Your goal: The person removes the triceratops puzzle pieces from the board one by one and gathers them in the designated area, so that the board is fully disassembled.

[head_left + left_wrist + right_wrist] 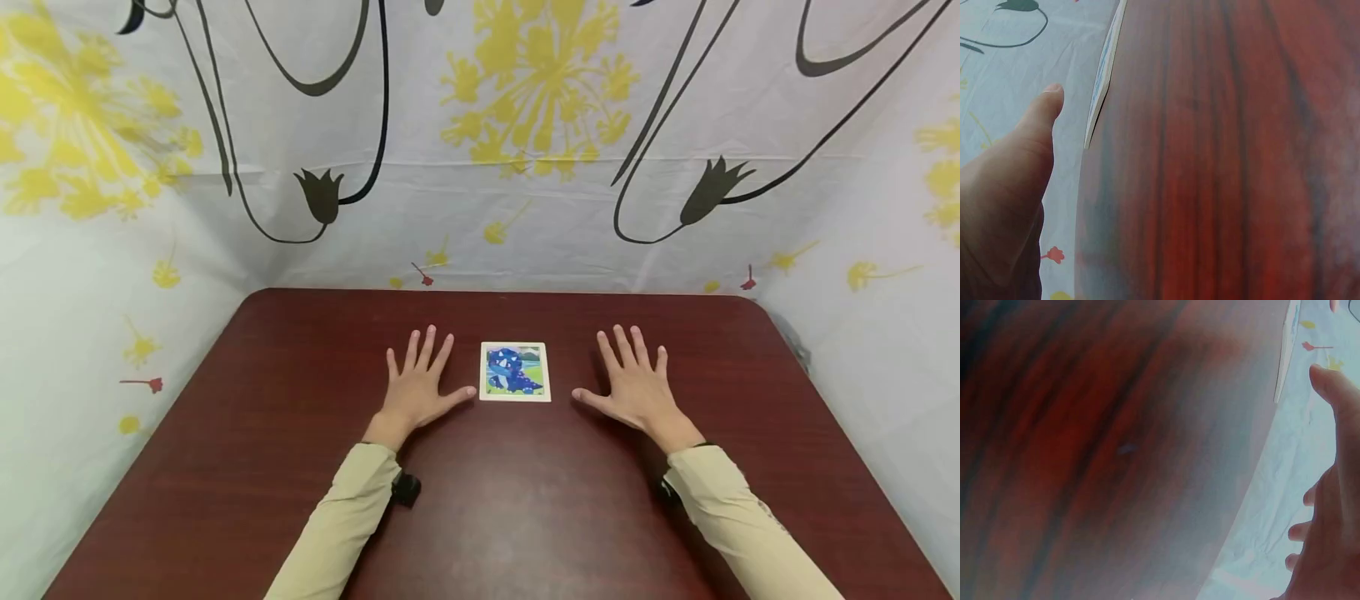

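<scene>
A small square picture board (515, 372) with a white border and a blue cartoon dinosaur lies flat on the dark red table (517, 483). Left of it is my left hand (415, 393), fingers spread and straight, the thumb tip close to the board's left edge. On the other side my right hand (637, 390) is spread the same way, its thumb pointing at the board across a small gap. Neither hand holds anything. Seen nearly edge-on in the left wrist view, the board (1101, 84) shows a thin pale side; in the right wrist view only a sliver of the board (1285, 353) appears.
A white cloth (480, 225) printed with yellow flowers and dark stems hangs behind the table and along both sides. The table's far edge (502, 292) runs just beyond the fingertips. A dark wrist device (406, 490) sits at the left sleeve cuff.
</scene>
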### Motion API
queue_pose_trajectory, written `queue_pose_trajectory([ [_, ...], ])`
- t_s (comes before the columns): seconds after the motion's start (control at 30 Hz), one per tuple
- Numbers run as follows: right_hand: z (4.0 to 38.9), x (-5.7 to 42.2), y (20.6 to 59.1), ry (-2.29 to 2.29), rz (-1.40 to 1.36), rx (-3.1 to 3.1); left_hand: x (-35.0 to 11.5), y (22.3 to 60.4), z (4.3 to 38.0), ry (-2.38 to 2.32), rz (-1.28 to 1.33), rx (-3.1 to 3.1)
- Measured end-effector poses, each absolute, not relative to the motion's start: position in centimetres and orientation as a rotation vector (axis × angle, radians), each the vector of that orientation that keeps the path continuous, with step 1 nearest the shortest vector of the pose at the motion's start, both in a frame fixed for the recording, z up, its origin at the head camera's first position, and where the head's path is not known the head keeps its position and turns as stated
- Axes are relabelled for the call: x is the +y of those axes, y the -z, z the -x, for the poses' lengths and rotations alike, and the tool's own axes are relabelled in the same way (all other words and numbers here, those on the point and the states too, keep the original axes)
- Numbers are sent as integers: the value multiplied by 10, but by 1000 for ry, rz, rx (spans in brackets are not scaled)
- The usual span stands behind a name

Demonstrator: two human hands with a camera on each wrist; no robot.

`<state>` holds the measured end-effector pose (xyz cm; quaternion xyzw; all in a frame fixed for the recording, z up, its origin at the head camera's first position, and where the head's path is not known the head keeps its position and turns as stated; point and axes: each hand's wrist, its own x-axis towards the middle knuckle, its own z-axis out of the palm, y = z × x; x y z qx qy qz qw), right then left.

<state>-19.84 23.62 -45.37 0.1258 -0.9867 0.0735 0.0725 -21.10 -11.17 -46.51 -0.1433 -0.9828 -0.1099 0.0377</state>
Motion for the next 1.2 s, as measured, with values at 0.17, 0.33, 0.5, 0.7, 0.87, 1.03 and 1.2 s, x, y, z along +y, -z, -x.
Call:
queue_pose_trajectory([
  [0.17,194,238,456,-230,-349,-2983,-108,467,209,366,464,-3060],
  [0.33,191,235,452,-368,-328,-3015,-101,472,208,449,440,-3109],
  [0.5,189,226,447,-496,-358,-3043,-83,478,211,609,502,-3085],
  [0.7,195,210,438,-569,-378,-3029,-55,481,221,815,563,-2905],
  [0.87,203,191,433,-574,-469,-2992,-41,488,229,675,465,-2987],
  [1.03,215,160,435,-610,-661,-2942,-46,491,231,498,404,-3063],
  [1.2,229,136,436,-652,-767,-2965,-45,492,226,465,420,-3095],
])
